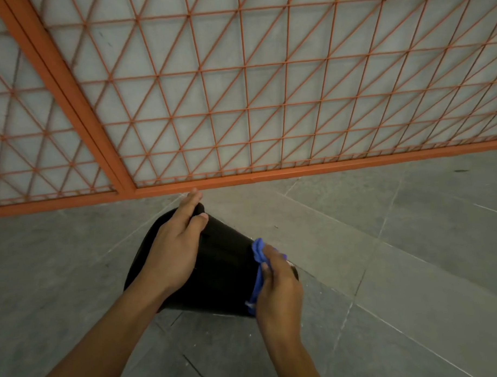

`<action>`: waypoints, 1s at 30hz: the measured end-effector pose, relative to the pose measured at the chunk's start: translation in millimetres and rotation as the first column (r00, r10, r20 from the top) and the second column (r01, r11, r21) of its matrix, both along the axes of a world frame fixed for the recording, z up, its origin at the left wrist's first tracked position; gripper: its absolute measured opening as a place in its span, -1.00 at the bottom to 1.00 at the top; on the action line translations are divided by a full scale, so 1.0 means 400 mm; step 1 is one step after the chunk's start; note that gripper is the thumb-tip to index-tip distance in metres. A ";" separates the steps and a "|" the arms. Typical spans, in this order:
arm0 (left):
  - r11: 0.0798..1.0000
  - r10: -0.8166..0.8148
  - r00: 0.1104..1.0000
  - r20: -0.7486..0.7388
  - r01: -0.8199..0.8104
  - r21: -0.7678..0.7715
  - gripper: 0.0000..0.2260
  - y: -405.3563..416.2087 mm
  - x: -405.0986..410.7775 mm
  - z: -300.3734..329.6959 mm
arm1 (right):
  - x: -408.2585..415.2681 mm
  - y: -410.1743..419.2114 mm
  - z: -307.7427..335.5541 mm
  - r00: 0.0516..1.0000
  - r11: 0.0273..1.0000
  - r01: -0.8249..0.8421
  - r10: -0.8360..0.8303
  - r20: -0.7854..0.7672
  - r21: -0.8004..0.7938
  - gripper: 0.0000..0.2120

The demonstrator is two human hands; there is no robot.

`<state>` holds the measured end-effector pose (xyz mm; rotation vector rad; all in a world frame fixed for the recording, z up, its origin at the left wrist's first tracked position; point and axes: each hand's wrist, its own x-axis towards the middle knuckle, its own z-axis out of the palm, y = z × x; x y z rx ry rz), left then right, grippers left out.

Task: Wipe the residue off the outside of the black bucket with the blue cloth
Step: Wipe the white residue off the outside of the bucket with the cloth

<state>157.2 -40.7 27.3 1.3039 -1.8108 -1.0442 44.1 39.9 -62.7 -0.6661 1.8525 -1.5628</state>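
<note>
On the grey tiled floor point(384, 240), just in front of an orange metal grille point(238, 104) with a crossed wire pattern, a black bucket point(222, 268) lies tipped on its side, its narrower end pointing away towards the grille's bottom rail and its wider end nearer the person. The left hand point(176, 247) rests over the upper left of the bucket's outer wall, its fingers reaching to the far end and its thumb pressed onto the dark surface, so it is clasped around the bucket and steadies it. The right hand point(276, 289) is closed on a bunched blue cloth point(258, 261), which is pressed against the bucket's right side near the wider end; folds of the cloth stick out above the fingers and a strip of it runs down along the inner edge of the hand. Both bare forearms enter from the bottom of the view. Whether residue lies on the bucket cannot be told, as its surface is too dark.
</note>
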 end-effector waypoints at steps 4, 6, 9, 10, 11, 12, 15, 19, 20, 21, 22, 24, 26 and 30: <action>1.000 0.014 1.000 0.018 -0.013 -0.012 -0.62 -0.012 0.007 0.003 | -0.011 -0.034 0.023 0.994 0.996 -0.083 0.086 -0.071 0.038 -0.76; 1.000 0.025 1.000 0.010 -0.025 -0.006 -0.61 -0.010 0.004 0.004 | -0.057 -0.040 -0.003 0.996 0.999 -0.004 0.008 -0.085 0.045 -0.76; 1.000 0.011 1.000 0.008 -0.010 -0.016 -0.60 0.003 -0.013 0.006 | -0.099 -0.018 -0.057 0.988 0.981 0.094 -0.071 -0.135 0.169 -0.72; 1.000 0.001 1.000 0.013 -0.001 -0.018 -0.60 0.002 -0.017 0.005 | -0.095 -0.004 -0.066 0.982 0.975 0.085 -0.048 -0.180 0.207 -0.71; 1.000 -0.003 1.000 0.025 0.004 -0.017 -0.60 0.002 -0.018 0.005 | -0.079 0.011 -0.067 0.981 0.982 0.061 -0.026 -0.190 0.179 -0.70; 1.000 -0.008 0.999 0.035 0.009 -0.021 -0.60 -0.001 -0.016 0.005 | -0.063 0.026 -0.057 0.975 0.992 0.006 0.023 -0.221 0.128 -0.69; 0.999 -0.017 0.998 0.052 0.019 -0.041 -0.61 -0.013 -0.007 0.007 | -0.036 0.009 -0.019 0.967 0.996 -0.088 0.086 -0.238 0.002 -0.70; 0.998 0.037 0.999 0.010 -0.037 -0.048 -0.63 -0.024 -0.001 0.000 | -0.099 -0.051 -0.025 0.996 0.996 0.005 0.003 -0.087 0.093 -0.75; 0.998 0.046 0.999 -0.001 -0.046 -0.044 -0.63 -0.024 -0.001 -0.001 | -0.114 -0.048 -0.034 0.998 0.993 0.027 -0.020 -0.061 0.116 -0.75; 0.998 0.051 0.999 -0.005 -0.051 -0.042 -0.63 -0.022 -0.002 -0.001 | -0.122 -0.046 -0.037 0.997 0.990 0.069 -0.071 0.012 0.124 -0.75; 0.998 0.054 0.999 -0.006 -0.054 -0.041 -0.63 -0.021 -0.003 -0.002 | -0.123 -0.040 -0.052 0.993 0.985 0.097 -0.105 0.051 0.139 -0.75; 0.997 0.056 0.998 -0.006 -0.056 -0.046 -0.64 -0.019 -0.004 -0.005 | -0.096 -0.017 -0.057 0.964 0.973 0.200 -0.216 0.155 0.115 -0.76; 0.998 0.040 0.999 -0.005 -0.041 -0.054 -0.64 -0.018 -0.005 -0.006 | -0.062 -0.002 -0.055 0.915 0.942 0.291 -0.325 0.240 0.169 -0.80; 0.999 -0.022 1.000 -0.010 0.021 -0.049 -0.64 -0.023 0.001 -0.002 | -0.003 -0.018 -0.001 0.697 0.979 0.189 -0.187 0.693 0.074 -0.66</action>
